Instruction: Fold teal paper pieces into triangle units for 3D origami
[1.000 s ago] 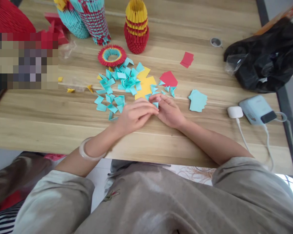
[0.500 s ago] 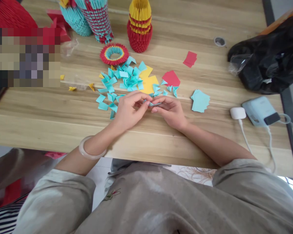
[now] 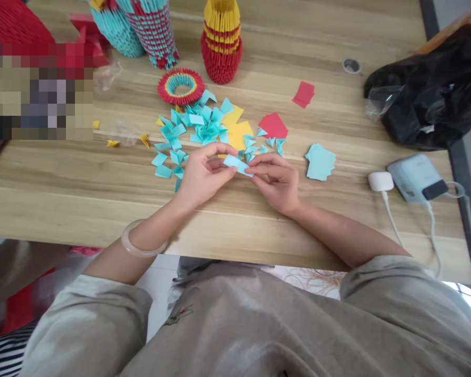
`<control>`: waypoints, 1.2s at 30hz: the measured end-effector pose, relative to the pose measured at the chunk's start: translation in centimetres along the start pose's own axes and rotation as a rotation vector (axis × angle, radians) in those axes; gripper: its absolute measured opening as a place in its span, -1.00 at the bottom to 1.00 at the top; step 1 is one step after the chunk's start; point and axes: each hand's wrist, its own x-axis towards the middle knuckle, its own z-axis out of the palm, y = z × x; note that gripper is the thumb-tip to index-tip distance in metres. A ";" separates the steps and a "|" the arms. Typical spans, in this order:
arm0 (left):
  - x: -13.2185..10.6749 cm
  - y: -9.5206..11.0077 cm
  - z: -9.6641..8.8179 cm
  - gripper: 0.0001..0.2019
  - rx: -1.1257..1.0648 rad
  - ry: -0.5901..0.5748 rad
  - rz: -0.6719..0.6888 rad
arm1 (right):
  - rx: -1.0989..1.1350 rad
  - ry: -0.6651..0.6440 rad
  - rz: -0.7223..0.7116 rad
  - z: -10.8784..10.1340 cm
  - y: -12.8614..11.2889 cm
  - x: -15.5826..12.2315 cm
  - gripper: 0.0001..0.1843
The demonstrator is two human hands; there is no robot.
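A light blue strip of folded paper [image 3: 237, 164] is held level between my two hands, above the wooden table. My left hand [image 3: 206, 173] pinches its left end with the thumb in front. At the right end, the fingers and thumb of my right hand [image 3: 278, 180] close on the paper. Just beyond my left hand lies a loose heap of folded turquoise paper pieces [image 3: 208, 125]. Small turquoise triangles [image 3: 270, 141] lie past my right hand, beside yellow paper sheets [image 3: 239, 134] and red paper sheets [image 3: 273, 126].
Behind the heap stand a red and turquoise paper ring [image 3: 168, 86], a red and yellow paper vase [image 3: 222, 57] and other paper vessels. Turquoise sheets [image 3: 321, 162] lie to the right. Farther right are a white charger [image 3: 380, 181], a pale blue device [image 3: 412, 175] and a black bag [image 3: 427, 99].
The paper strip has turned so its flat face shows, where before only a thin edge was visible. My fingers have shifted along it, and my right hand has opened out slightly.
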 end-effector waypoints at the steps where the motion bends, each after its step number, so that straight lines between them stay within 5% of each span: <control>1: 0.0 -0.1 0.0 -0.80 -0.013 0.003 0.011 | 0.006 -0.004 -0.009 0.0 0.1 0.0 -0.86; 19: -0.4 0.1 0.4 -0.88 0.034 -0.073 0.107 | 0.646 -0.056 0.525 0.6 -0.1 0.3 -0.73; 36: -0.5 -0.1 0.5 -0.85 0.071 -0.059 0.100 | 0.686 -0.047 0.506 0.8 0.0 0.5 -0.66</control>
